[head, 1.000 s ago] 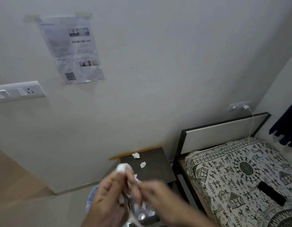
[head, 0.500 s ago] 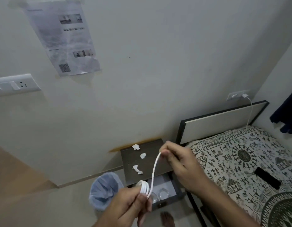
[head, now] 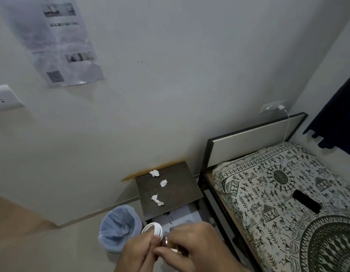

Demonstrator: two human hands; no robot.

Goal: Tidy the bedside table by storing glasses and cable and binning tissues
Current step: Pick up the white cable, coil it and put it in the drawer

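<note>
Both hands meet at the bottom of the view over the open drawer (head: 176,217) of the dark bedside table (head: 178,185). My left hand (head: 138,250) pinches a coiled white cable (head: 153,228), and my right hand (head: 191,244) grips the same coil from the right. Three crumpled white tissues lie on the tabletop: one at the back (head: 154,173), one in the middle (head: 163,183), one nearer the front (head: 157,200). The glasses seen earlier in the drawer are hidden behind my hands.
A bin with a pale blue liner (head: 119,228) stands on the floor left of the table. The bed (head: 288,193) with a patterned sheet is on the right, with a black phone (head: 306,201) on it. A charger (head: 281,107) is plugged into the wall socket above the headboard.
My right hand, which held the cable's free end stretched up over the table, has come down to the coil in my left hand. The loose length is now wound in.
</note>
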